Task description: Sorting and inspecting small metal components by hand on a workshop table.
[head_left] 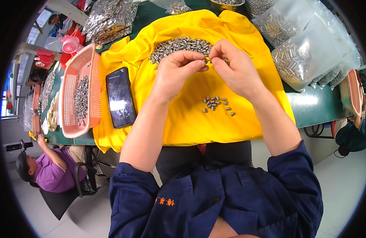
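Head view: your navy shirt (230,186) bears orange writing (165,202). On the yellow cloth (187,125) lies a metal pile (179,46); at its near edge, your left hand (175,73) and right hand (237,69) pinch one tiny part (207,60) between their fingertips.

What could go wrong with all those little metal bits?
The tiny piece at the fingertips of the left hand and right hand could slip and get lost in the big pile of metal bits just beyond. The small group of loose bits might roll if the yellow cloth gets tugged. The phone lies on that cloth too, so it could slide.
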### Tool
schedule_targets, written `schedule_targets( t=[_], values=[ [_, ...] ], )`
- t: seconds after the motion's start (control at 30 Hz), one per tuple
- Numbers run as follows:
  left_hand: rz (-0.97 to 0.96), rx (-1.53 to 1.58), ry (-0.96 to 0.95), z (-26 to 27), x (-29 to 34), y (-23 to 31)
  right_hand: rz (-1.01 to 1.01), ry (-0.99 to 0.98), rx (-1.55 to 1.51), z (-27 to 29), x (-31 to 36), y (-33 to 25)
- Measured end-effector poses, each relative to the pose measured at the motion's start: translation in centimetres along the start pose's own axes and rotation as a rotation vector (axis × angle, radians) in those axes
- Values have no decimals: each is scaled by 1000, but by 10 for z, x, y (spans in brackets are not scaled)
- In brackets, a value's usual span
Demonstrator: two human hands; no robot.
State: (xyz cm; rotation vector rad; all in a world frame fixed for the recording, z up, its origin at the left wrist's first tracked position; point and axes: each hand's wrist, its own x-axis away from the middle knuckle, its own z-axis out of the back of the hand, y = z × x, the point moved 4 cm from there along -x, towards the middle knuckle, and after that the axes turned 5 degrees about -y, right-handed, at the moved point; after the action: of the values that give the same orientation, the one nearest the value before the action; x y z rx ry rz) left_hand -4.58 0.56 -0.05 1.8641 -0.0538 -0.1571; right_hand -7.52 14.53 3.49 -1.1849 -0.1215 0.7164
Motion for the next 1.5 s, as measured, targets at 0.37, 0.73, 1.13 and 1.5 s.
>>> schedule_targets(
  t=[0.37,0.73,1.13,1.5],
  values=[
    [-14,-1,-21,0,1,-1,18,3,-9,-2,2,-1],
    [-1,-299,60,-4,3,13,88,11,117,-7,1,-9],
    [35,-348,75,38,-28,43,52,106,123,17,4,-10],
    [-195,-1583,193,107,-186,108,105,48,183,7,2,-17]
  ],
)
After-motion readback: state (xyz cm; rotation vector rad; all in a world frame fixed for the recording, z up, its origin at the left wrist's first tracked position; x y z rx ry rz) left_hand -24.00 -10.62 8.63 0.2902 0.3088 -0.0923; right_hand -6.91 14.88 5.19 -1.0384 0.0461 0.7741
